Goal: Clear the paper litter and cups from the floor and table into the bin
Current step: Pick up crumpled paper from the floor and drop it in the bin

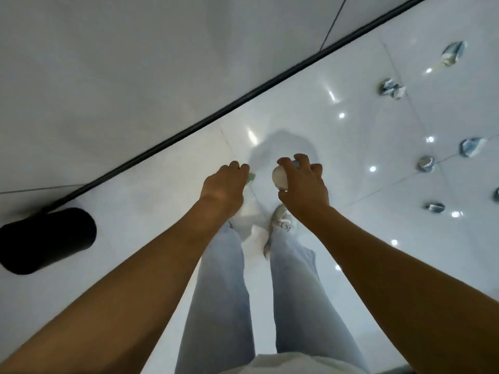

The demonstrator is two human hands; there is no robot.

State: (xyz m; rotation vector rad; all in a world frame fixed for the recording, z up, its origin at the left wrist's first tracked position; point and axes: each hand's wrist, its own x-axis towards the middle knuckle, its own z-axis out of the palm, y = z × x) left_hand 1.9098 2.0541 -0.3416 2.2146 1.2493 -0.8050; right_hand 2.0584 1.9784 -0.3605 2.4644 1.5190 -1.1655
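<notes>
I stand over a glossy white tiled floor (310,109). My right hand (305,184) grips a whitish crumpled paper ball (280,177) from above, fingers curled round it. My left hand (224,184) has curled fingers, and a small green scrap (251,177) shows at its fingertips; most of that scrap is hidden by the hand. A black cylindrical bin (46,240) stands at the left by the wall. Several blue-and-white crumpled papers lie on the floor at the right, among them one paper wad (393,89) and another paper wad (471,147).
A white wall (135,63) with a black skirting line (243,98) runs diagonally across the left. My legs in pale jeans and a white shoe (282,220) are below the hands. A small crushed cup-like piece (426,163) lies among the litter.
</notes>
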